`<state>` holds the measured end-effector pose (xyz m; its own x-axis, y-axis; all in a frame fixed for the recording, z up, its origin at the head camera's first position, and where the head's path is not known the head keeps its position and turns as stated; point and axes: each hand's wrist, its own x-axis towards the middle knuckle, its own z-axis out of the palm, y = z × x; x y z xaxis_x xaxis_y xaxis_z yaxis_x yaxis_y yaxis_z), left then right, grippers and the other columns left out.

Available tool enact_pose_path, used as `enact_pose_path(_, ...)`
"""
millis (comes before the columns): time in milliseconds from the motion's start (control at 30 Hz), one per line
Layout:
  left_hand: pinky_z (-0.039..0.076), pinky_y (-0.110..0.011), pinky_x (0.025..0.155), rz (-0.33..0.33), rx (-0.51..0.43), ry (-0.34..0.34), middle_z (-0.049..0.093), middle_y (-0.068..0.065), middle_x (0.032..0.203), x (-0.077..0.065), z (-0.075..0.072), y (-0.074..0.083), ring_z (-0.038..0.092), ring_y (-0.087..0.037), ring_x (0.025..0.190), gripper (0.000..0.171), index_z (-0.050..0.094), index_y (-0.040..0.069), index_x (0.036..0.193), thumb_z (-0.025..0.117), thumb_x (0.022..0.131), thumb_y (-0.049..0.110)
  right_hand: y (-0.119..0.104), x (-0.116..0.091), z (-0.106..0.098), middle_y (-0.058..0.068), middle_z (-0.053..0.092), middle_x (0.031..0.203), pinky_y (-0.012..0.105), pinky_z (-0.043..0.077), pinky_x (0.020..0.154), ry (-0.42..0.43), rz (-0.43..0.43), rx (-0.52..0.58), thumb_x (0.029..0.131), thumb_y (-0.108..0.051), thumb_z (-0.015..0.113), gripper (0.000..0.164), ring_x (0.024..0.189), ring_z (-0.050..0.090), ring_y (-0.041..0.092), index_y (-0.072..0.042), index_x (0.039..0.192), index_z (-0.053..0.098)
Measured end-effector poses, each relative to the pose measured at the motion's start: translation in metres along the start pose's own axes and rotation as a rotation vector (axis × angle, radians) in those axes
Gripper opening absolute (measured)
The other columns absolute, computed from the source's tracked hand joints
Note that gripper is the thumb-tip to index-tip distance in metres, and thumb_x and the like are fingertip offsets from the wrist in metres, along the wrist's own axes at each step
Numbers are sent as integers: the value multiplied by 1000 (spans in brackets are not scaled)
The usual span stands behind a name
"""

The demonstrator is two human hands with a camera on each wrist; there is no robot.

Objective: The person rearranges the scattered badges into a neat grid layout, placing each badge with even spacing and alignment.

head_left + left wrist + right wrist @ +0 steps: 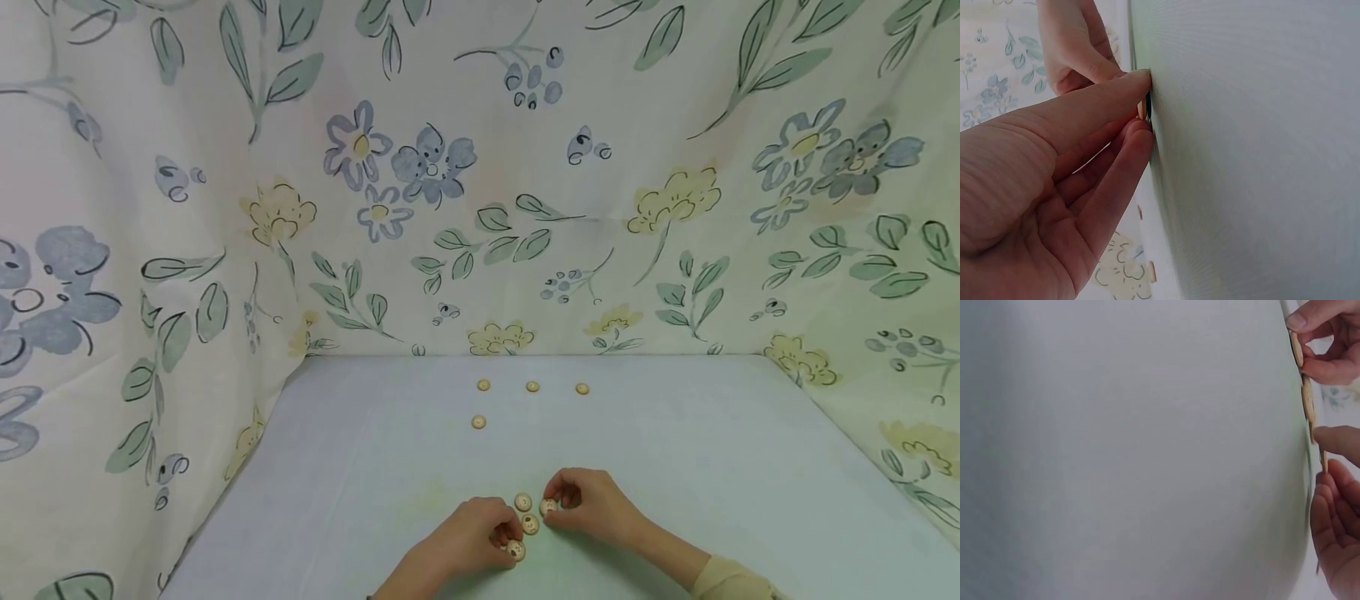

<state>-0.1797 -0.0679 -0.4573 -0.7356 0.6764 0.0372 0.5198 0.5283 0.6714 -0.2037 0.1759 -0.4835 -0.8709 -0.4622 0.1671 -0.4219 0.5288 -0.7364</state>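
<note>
In the head view my left hand [474, 535] pinches a small round wooden disc [515, 550] with dark markings at the table's near side. To its right, my right hand [596, 506] holds another wooden disc [549, 507] between thumb and fingers. Two more discs, an upper one [522, 502] and a lower one [531, 524], lie between the hands, close together. In the left wrist view the left thumb and fingertips close around a disc [1142, 109] seen edge-on at the tabletop. Both hands appear at the right edge of the right wrist view, each at a disc's edge.
Farther back on the pale table [375, 450], a row of three similar discs [532, 387] lies near the rear edge. One more disc [478, 422] sits in front of the row's left end. Floral cloth [480, 275] hangs behind and along both sides.
</note>
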Motion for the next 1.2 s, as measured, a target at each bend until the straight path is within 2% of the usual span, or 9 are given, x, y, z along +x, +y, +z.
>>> enact_pose_path(433, 44, -13, 64, 3, -18, 1, 56, 13, 76, 0, -1, 1, 50, 4, 68, 21, 69, 12, 84, 83, 72, 3, 10, 25, -4, -6, 61, 75, 22, 46, 60, 49, -1, -34, 77, -20, 83, 21, 67, 52, 3, -14, 89, 68)
enact_pose_path(1200, 45, -14, 64, -19, -35, -14, 55, 14, 75, 1, 0, -1, 50, 3, 67, 20, 69, 12, 85, 83, 73, 4, 31, 92, -15, -4, 59, 75, 26, 43, 57, 156, 231, -75, 76, -17, 83, 20, 69, 52, 13, -12, 88, 68)
